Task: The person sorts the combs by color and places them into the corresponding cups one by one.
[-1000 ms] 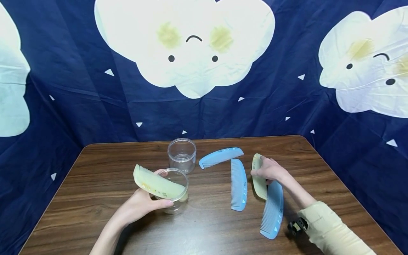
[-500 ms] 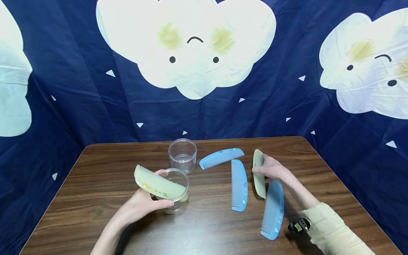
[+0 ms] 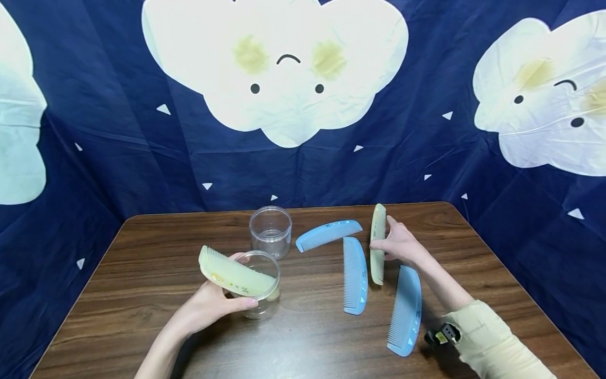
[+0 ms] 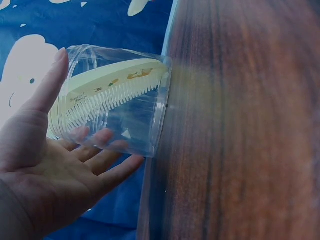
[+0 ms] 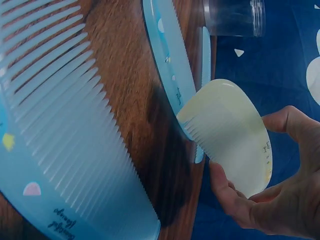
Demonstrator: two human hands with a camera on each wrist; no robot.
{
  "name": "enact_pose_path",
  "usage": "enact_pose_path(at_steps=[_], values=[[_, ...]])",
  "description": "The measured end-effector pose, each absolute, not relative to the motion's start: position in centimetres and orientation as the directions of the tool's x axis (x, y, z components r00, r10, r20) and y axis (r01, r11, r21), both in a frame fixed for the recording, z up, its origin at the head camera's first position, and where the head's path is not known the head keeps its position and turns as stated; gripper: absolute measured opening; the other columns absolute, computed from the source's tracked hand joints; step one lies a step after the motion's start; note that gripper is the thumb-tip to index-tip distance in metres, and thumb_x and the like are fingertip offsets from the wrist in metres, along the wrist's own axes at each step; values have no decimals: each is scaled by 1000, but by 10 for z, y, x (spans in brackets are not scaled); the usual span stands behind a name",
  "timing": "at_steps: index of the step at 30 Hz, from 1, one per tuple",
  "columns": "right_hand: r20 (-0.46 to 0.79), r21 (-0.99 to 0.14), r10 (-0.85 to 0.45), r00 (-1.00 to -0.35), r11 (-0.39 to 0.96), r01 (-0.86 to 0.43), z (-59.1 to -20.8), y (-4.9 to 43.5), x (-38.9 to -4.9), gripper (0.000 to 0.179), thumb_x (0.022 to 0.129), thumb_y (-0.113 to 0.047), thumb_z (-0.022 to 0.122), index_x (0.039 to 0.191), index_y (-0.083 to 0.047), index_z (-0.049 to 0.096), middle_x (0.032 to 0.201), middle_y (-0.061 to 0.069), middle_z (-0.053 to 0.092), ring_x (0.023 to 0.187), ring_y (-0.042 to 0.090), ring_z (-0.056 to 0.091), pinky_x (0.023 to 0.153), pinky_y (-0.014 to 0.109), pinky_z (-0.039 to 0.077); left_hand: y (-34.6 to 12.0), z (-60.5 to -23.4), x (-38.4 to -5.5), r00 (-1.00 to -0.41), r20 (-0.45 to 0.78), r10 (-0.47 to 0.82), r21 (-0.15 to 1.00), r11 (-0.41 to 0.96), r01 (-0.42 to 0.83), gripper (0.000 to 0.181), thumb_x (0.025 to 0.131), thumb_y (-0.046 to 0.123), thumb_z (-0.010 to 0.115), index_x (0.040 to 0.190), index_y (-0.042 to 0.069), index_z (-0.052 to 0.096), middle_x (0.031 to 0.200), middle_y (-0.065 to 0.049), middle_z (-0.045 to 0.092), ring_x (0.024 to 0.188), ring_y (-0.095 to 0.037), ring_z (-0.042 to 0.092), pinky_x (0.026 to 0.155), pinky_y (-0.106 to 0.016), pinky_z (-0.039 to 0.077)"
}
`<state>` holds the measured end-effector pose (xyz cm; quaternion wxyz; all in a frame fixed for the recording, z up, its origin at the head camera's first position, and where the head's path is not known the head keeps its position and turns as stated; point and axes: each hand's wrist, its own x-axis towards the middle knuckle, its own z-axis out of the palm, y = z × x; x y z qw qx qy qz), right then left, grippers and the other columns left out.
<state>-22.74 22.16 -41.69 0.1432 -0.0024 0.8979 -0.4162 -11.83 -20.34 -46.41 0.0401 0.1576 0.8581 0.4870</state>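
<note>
My left hand [image 3: 213, 305] holds a clear plastic jar [image 3: 259, 311] by its sides, thumb near the rim. A pale yellow-green comb [image 3: 232, 272] leans in it, one end sticking out over the rim; the left wrist view shows the teeth of this comb [image 4: 112, 95] through the jar wall. On the right, my right hand [image 3: 401, 243] pinches another pale yellow-green comb [image 3: 377, 245] between thumb and fingers. In the right wrist view this comb [image 5: 235, 130] is raised above the table, tilted nearly edge-on in the head view. A blue comb [image 3: 405, 313] lies just below that hand.
A second clear jar [image 3: 270, 231] stands upright behind the held one. Two more blue combs lie mid-table, one slanting at the back [image 3: 328, 234] and one lengthwise [image 3: 356, 275]. The wooden table [image 3: 156, 252] ends at a dark blue cloth backdrop [image 3: 236, 173] with white clouds.
My right hand has lifted the yellow-green comb off the table, moving it up, slightly left and away from the nearby blue comb. The left hand and its jar stay put.
</note>
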Motion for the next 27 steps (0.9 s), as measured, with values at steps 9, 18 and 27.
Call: enact_pose_path(at_steps=[9,18,27], values=[[-167,-772,-107,-980,632,63,-410,213,-231,97,82,-11,69,161,2,15,138,28,43,103,28,63,80,45,63,-204,-465,-118,-948,81,309,846,482,229,88,83,35,86,154,19,36,157,-12,49,146,-32,45,111,-45,43],[-41,-790,-94,-995,612,-25,-404,200,-234,101,81,-9,72,164,-6,14,145,22,38,116,31,60,78,34,61,-204,-465,-118,-947,81,310,849,477,229,88,83,35,86,154,19,36,157,-11,48,146,-33,45,111,-40,43],[84,-765,-81,-993,634,-116,-394,179,-234,104,77,-8,74,163,-7,17,147,18,43,119,34,62,91,39,52,-204,-464,-118,-946,85,314,848,475,234,87,83,35,86,153,18,36,157,-12,49,146,-33,45,110,-36,43]])
